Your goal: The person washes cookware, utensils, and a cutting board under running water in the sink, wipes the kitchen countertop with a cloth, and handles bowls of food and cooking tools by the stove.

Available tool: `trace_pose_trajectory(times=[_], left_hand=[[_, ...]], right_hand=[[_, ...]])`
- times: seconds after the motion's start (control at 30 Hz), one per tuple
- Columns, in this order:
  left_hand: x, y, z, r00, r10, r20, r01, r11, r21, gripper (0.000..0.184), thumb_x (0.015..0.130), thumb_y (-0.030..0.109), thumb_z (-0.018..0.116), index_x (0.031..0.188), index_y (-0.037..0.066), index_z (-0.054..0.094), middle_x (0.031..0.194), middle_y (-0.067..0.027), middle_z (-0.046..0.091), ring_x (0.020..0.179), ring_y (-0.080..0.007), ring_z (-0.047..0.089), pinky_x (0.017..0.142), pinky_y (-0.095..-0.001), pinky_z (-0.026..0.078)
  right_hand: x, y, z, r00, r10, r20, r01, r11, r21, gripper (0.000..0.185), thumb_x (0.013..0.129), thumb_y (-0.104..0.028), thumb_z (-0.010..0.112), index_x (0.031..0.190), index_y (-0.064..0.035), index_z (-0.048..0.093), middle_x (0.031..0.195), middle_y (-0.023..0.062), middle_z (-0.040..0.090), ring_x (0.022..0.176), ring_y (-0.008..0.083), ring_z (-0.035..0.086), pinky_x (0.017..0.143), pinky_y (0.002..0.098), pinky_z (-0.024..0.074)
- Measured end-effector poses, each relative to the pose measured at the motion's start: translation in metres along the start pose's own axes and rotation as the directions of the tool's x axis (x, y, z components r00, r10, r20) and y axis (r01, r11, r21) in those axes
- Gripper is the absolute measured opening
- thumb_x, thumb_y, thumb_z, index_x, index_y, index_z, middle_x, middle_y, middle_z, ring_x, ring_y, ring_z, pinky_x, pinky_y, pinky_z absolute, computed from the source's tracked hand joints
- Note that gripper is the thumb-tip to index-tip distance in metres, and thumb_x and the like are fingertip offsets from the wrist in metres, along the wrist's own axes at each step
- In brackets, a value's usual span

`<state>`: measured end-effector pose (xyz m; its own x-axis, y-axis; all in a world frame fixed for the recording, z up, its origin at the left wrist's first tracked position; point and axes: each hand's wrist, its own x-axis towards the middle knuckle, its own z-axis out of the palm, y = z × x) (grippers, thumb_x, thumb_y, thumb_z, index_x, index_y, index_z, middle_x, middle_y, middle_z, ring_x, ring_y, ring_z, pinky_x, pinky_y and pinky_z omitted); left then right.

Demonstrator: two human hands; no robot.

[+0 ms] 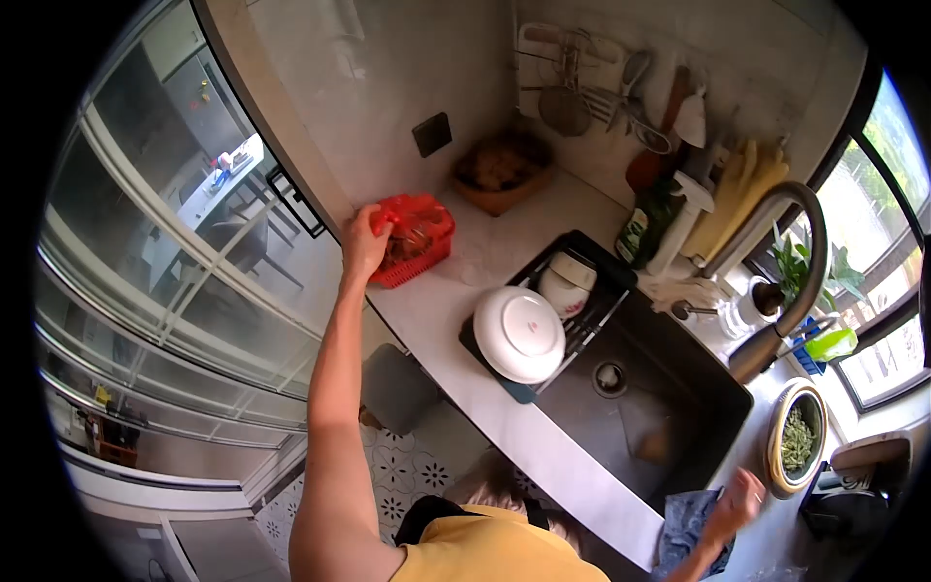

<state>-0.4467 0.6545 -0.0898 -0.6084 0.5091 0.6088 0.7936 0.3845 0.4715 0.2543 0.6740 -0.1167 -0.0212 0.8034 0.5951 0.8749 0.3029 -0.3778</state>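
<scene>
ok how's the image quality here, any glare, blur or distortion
Head view: wide-angle distortion bends the glass door, black corners; the window glares, washed out; the right hand looks slightly blurred; the brown basket sits in dim light.

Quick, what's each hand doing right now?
Left hand: closed on the crinkled red plastic bag in the red plastic basket.
Right hand: fingers partly curled beside the blue-grey fabric cloth; can't tell whether it holds anything.
</scene>
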Motion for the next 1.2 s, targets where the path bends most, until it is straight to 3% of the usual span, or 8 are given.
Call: trace_pose_trajectory(times=[0.3,0.6,0.67,0.73,0.93,1.0,1.07,1.2], left_hand=[[0.061,-0.055,0.01,0.861,-0.17,0.479,0.178,0.984,0.029,0.017,0.081,0.017,0.063,0.088,0.002,0.066,0.077,-0.0156,0.066,0.068,-0.0318,0.063,0.063,-0.04,0.048],[0.059,-0.073,0.004,0.856,-0.026,0.516,0.231,0.913,-0.338,0.021,0.085,0.016,0.063,0.094,-0.002,0.065,0.076,-0.0045,0.063,0.07,-0.0129,0.057,0.065,-0.0298,0.045],[0.06,-0.078,0.002,0.865,0.03,0.502,0.176,0.917,-0.358,0.02,0.084,0.014,0.062,0.095,-0.003,0.064,0.077,-0.0039,0.064,0.07,-0.0131,0.057,0.066,-0.0294,0.045],[0.066,-0.069,-0.013,0.664,-0.179,0.726,0.548,0.777,-0.31,0.021,0.088,0.018,0.055,0.095,-0.001,0.064,0.085,-0.0037,0.063,0.079,-0.0108,0.057,0.068,-0.026,0.044],[0.068,-0.105,0.017,0.706,-0.047,0.707,0.661,0.404,-0.633,0.032,0.091,0.03,0.049,0.096,0.0,0.061,0.091,-0.0027,0.062,0.085,-0.0133,0.057,0.07,-0.0289,0.045],[0.078,-0.066,-0.01,0.587,-0.073,0.806,0.654,0.63,-0.419,0.025,0.088,0.022,0.053,0.099,0.001,0.058,0.092,-0.0052,0.063,0.088,-0.0156,0.057,0.075,-0.0309,0.045],[0.081,-0.057,-0.008,0.672,0.144,0.726,0.161,0.929,-0.333,0.023,0.082,0.014,0.058,0.102,0.002,0.057,0.094,-0.0115,0.064,0.088,-0.0225,0.06,0.079,-0.0348,0.047],[0.095,-0.059,-0.014,0.674,0.181,0.717,-0.088,0.982,-0.165,0.034,0.077,0.019,0.067,0.104,0.001,0.059,0.094,-0.0177,0.064,0.087,-0.0321,0.061,0.079,-0.0379,0.049]], right_hand=[[0.082,-0.359,0.209,0.751,-0.601,0.275,0.096,0.511,0.854,0.011,0.077,-0.004,0.066,0.088,-0.0042,0.067,0.083,0.0121,0.065,0.075,0.0304,0.063,0.066,0.0359,0.0498],[0.106,-0.55,0.358,0.73,-0.468,0.499,-0.308,0.427,0.85,0.023,0.082,-0.013,0.064,0.101,-0.001,0.066,0.089,0.018,0.066,0.077,0.0309,0.066,0.07,0.035,0.0524],[0.106,-0.56,0.372,0.691,-0.686,0.226,0.218,0.497,0.84,0.031,0.077,-0.015,0.069,0.105,-0.0015,0.065,0.09,0.0177,0.066,0.079,0.035,0.064,0.073,0.0374,0.0511],[0.118,-0.555,0.363,0.589,-0.769,0.25,0.162,0.416,0.895,0.032,0.075,-0.014,0.069,0.105,-0.0028,0.065,0.09,0.0183,0.066,0.081,0.0362,0.064,0.074,0.0386,0.0504],[0.134,-0.559,0.368,0.47,-0.772,0.427,0.123,0.537,0.835,0.029,0.072,-0.006,0.063,0.101,-0.0038,0.062,0.088,0.02,0.066,0.087,0.0381,0.062,0.075,0.0418,0.0488],[0.142,-0.556,0.365,0.446,-0.787,0.427,0.073,0.507,0.859,0.026,0.072,-0.005,0.061,0.099,-0.0031,0.061,0.088,0.0202,0.066,0.088,0.0384,0.062,0.075,0.0423,0.0487],[0.145,-0.562,0.367,0.388,-0.831,0.399,0.101,0.468,0.878,0.021,0.072,-0.002,0.057,0.092,-0.0037,0.061,0.087,0.0226,0.064,0.085,0.04,0.06,0.075,0.0462,0.0474],[0.151,-0.561,0.372,0.461,-0.834,0.302,0.199,0.429,0.881,0.021,0.07,-0.007,0.065,0.09,-0.0041,0.061,0.084,0.0219,0.064,0.086,0.0394,0.061,0.073,0.0456,0.0477]])
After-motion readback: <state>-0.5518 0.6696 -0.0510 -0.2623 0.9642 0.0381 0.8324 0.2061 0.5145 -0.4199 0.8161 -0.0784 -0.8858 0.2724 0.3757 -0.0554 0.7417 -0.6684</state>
